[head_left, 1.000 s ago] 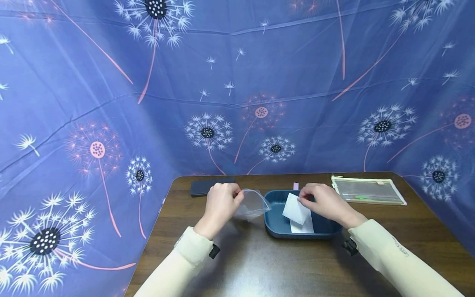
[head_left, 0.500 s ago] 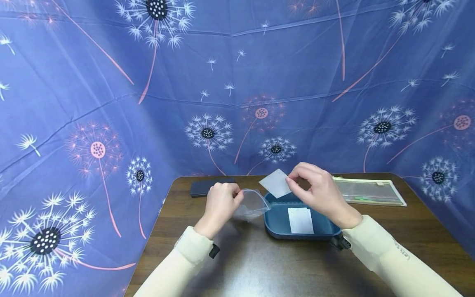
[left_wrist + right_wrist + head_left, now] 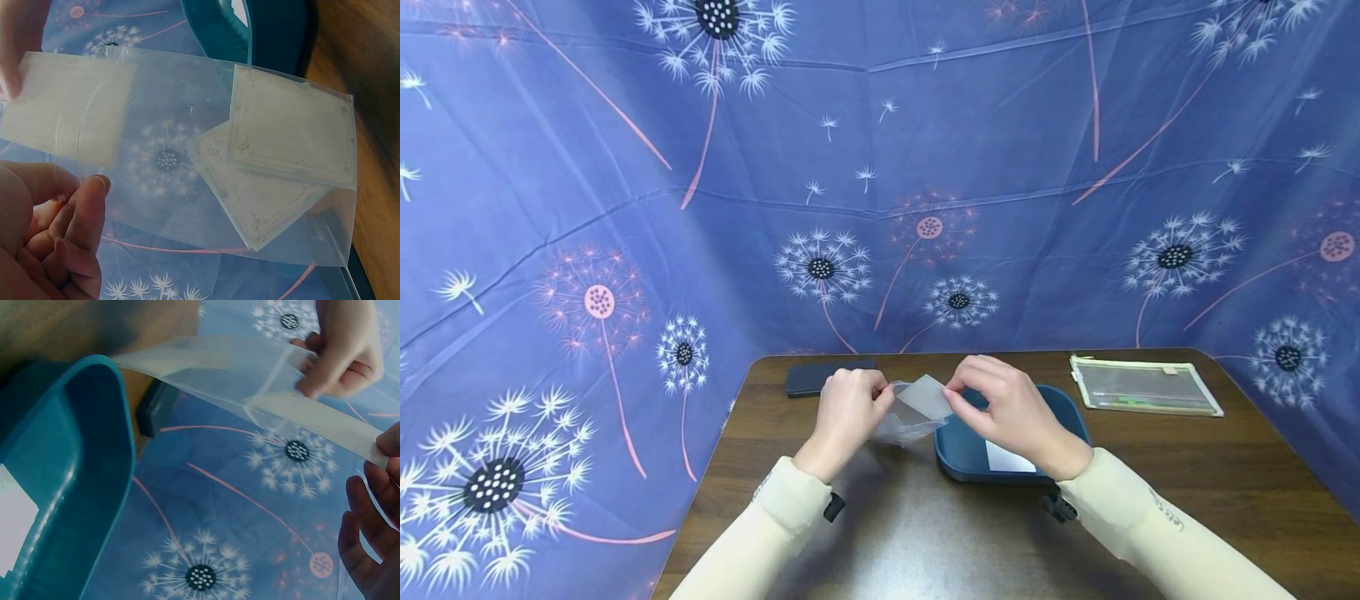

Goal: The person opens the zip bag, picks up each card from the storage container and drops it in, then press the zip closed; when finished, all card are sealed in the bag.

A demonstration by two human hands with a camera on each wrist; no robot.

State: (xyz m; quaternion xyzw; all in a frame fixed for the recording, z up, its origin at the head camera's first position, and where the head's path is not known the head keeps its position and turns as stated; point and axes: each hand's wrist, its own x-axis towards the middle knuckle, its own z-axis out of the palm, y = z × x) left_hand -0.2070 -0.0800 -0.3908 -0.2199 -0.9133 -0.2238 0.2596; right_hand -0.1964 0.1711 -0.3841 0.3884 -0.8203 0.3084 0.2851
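**White slip carried from tray to mouth of clear bag**

Change noted: a second ago the right hand [image 3: 1011, 412] was down in the tray pinching a white slip; half a second ago it had the slip lifted above the tray's far rim. Now the slip [image 3: 925, 395] is at the open mouth of the clear bag [image 3: 908, 421], its leading edge just inside. My judgement is that this slip is being bagged with those already inside, and one slip is left to move.

Worktop [image 3: 925, 533]: dark brown wood grain, smooth, faintly reflective. It carries everything under and beside the fingers.

Tray [image 3: 958, 454]: teal plastic, rounded corners, raised rim, just right of the left hand's fingers and below the right hand. One white slip [image 3: 1007, 458] lies flat in it.

Clear bag: thin, glossy, transparent film, held up off the worktop. The left wrist view shows two cream cards [image 3: 275, 162] with printed borders overlapping at its closed end.

Left hand [image 3: 848, 408]: fingers curled, pinching the bag's mouth edge.

Right hand: fingers [image 3: 958, 392] pinching the slip's trailing edge.

Slip in transit: thin, flat, rectangular, matt white paper.
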